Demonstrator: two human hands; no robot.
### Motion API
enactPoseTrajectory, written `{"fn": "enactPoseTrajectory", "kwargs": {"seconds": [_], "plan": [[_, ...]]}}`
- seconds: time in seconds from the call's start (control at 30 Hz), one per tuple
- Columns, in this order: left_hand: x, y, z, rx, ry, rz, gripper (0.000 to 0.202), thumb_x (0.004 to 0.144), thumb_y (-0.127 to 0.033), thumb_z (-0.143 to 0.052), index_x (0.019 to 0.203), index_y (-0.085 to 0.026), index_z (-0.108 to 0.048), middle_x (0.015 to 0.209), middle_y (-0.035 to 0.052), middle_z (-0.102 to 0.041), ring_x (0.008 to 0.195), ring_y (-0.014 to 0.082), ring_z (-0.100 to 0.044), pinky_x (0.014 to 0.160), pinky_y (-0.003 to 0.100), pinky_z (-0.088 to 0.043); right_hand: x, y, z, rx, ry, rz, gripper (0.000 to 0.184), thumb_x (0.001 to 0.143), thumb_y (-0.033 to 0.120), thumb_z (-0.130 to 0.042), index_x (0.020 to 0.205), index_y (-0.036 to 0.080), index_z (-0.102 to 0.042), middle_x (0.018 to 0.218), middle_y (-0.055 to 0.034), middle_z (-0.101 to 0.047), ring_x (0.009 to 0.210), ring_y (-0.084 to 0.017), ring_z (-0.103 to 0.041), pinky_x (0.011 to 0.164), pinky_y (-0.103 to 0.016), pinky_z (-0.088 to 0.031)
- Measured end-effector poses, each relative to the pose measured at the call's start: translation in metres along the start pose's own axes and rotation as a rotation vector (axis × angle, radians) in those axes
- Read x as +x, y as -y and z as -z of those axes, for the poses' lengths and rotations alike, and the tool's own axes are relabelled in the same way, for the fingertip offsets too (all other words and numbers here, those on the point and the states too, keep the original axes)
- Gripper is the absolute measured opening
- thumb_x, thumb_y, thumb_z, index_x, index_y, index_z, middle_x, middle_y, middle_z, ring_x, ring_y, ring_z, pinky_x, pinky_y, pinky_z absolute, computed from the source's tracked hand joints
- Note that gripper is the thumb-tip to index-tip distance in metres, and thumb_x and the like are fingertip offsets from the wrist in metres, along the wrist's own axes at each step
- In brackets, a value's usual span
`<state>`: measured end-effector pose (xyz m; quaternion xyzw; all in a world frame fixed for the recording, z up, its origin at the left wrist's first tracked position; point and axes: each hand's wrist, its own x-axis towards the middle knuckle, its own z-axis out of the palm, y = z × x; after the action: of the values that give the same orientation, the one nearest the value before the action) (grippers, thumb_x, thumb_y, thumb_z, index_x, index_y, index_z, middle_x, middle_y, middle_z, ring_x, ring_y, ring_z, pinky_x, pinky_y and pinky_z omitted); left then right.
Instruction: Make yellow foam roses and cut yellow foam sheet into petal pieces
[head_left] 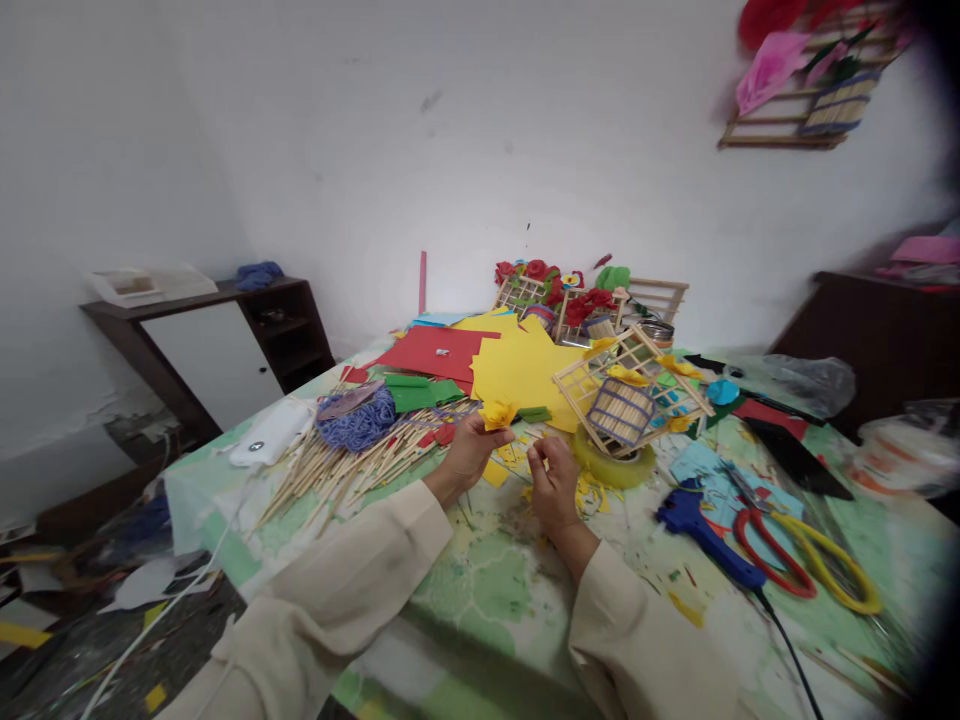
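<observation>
My left hand (470, 452) is closed on a small yellow paper flower (498, 414), held above the middle of the table. Just to its right, my right hand (553, 480) has its fingers curled in a pinch; whatever is between them is too small to make out. Below and between the hands lie yellow paper scraps (512, 455). Close behind my right hand, a small stick frame (634, 395) with yellow flowers and a woven stick basket leans on a roll of clear tape (615, 465).
Thin sticks (337, 470) and blue yarn (356, 418) lie on the left. Yellow sheets (525, 375) and red paper (427, 350) are behind. On the right are a blue glue gun (709, 535) with a cord and scissors (776, 555). Finished flower frames (581, 305) stand against the wall.
</observation>
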<state>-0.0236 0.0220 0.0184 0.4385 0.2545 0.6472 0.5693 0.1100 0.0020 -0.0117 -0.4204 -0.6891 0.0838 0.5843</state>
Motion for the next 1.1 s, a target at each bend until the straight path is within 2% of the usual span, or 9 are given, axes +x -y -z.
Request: {"fn": "enactPoseTrajectory", "kwargs": {"seconds": [0.2, 0.3, 0.4, 0.53, 0.73, 0.8, 0.87, 1.0, 1.1], "plan": [[0.001, 0.004, 0.006, 0.26, 0.053, -0.103, 0.02, 0.055, -0.023, -0.08, 0.069, -0.016, -0.067, 0.069, 0.0016, -0.064, 0.062, 0.012, -0.053, 0.059, 0.024, -0.044, 0.002, 0.001, 0.002, -0.005, 0.023, 0.028, 0.032, 0.088, 0.033, -0.041, 0.058, 0.022, -0.038, 0.061, 0.001, -0.041, 0.064, -0.017, -0.042, 0.062, -0.031, -0.033], [-0.004, 0.0, 0.002, 0.291, 0.087, -0.103, 0.021, 0.052, -0.02, -0.081, 0.068, -0.016, -0.069, 0.071, 0.0018, -0.065, 0.062, 0.0117, -0.053, 0.06, 0.025, -0.045, 0.004, 0.002, 0.0, 0.0, 0.026, 0.016, 0.023, 0.088, 0.033, -0.044, 0.069, 0.022, -0.05, 0.079, -0.0039, -0.058, 0.08, -0.02, -0.051, 0.073, -0.033, -0.038], [-0.009, -0.004, -0.002, 0.288, 0.113, -0.071, 0.025, 0.049, -0.021, -0.083, 0.068, -0.015, -0.069, 0.067, 0.0006, -0.064, 0.058, 0.0108, -0.053, 0.06, 0.025, -0.045, 0.004, 0.003, -0.003, 0.099, 0.086, -0.067, 0.018, 0.088, 0.036, -0.045, 0.081, 0.022, -0.055, 0.094, -0.0059, -0.063, 0.089, -0.02, -0.056, 0.078, -0.034, -0.041], [-0.009, -0.004, -0.002, 0.301, 0.112, -0.075, 0.021, 0.057, -0.029, -0.079, 0.065, -0.015, -0.066, 0.059, -0.0003, -0.06, 0.053, 0.0113, -0.052, 0.055, 0.025, -0.043, 0.0, 0.004, -0.007, 0.168, 0.169, -0.147, 0.024, 0.089, 0.039, -0.043, 0.074, 0.022, -0.051, 0.067, 0.0005, -0.061, 0.063, -0.015, -0.056, 0.061, -0.027, -0.042], [-0.005, -0.007, 0.005, 0.549, 0.027, -0.375, 0.017, 0.054, -0.025, -0.081, 0.062, -0.018, -0.068, 0.066, 0.0017, -0.065, 0.066, 0.0156, -0.056, 0.065, 0.026, -0.045, -0.003, 0.004, -0.011, 0.225, 0.129, -0.215, 0.026, 0.088, 0.04, -0.045, 0.07, 0.022, -0.049, 0.056, 0.0036, -0.054, 0.052, -0.012, -0.049, 0.053, -0.025, -0.036], [-0.004, -0.008, 0.005, 0.579, 0.036, -0.403, 0.016, 0.055, -0.024, -0.081, 0.063, -0.019, -0.068, 0.07, 0.0025, -0.067, 0.07, 0.0166, -0.058, 0.07, 0.027, -0.045, -0.002, 0.004, -0.012, 0.266, 0.104, -0.241, 0.027, 0.087, 0.041, -0.048, 0.068, 0.022, -0.047, 0.055, 0.0041, -0.051, 0.052, -0.012, -0.047, 0.053, -0.025, -0.035], [-0.004, -0.008, 0.004, 0.544, 0.028, -0.346, 0.017, 0.056, -0.025, -0.08, 0.064, -0.018, -0.068, 0.071, 0.0026, -0.067, 0.068, 0.0158, -0.058, 0.068, 0.027, -0.045, -0.002, 0.004, -0.015, 0.331, 0.072, -0.275, 0.028, 0.086, 0.043, -0.048, 0.068, 0.022, -0.044, 0.055, 0.0052, -0.046, 0.051, -0.012, -0.044, 0.052, -0.024, -0.035], [-0.003, -0.003, 0.0, 0.361, 0.025, -0.122, 0.022, 0.056, -0.028, -0.08, 0.068, -0.016, -0.067, 0.067, 0.0022, -0.065, 0.062, 0.0142, -0.059, 0.062, 0.027, -0.047, 0.0, 0.002, -0.023, 0.487, 0.009, -0.36, 0.026, 0.087, 0.046, -0.043, 0.074, 0.024, -0.038, 0.057, 0.007, -0.038, 0.05, -0.011, -0.039, 0.051, -0.024, -0.035], [-0.003, -0.001, -0.003, 0.303, 0.059, -0.073, 0.021, 0.057, -0.026, -0.079, 0.069, -0.014, -0.066, 0.065, 0.0014, -0.064, 0.059, 0.012, -0.058, 0.06, 0.025, -0.047, -0.001, 0.002, -0.027, 0.586, -0.013, -0.404, 0.026, 0.085, 0.046, -0.045, 0.074, 0.023, -0.038, 0.058, 0.0066, -0.038, 0.051, -0.01, -0.038, 0.052, -0.024, -0.036]]}}
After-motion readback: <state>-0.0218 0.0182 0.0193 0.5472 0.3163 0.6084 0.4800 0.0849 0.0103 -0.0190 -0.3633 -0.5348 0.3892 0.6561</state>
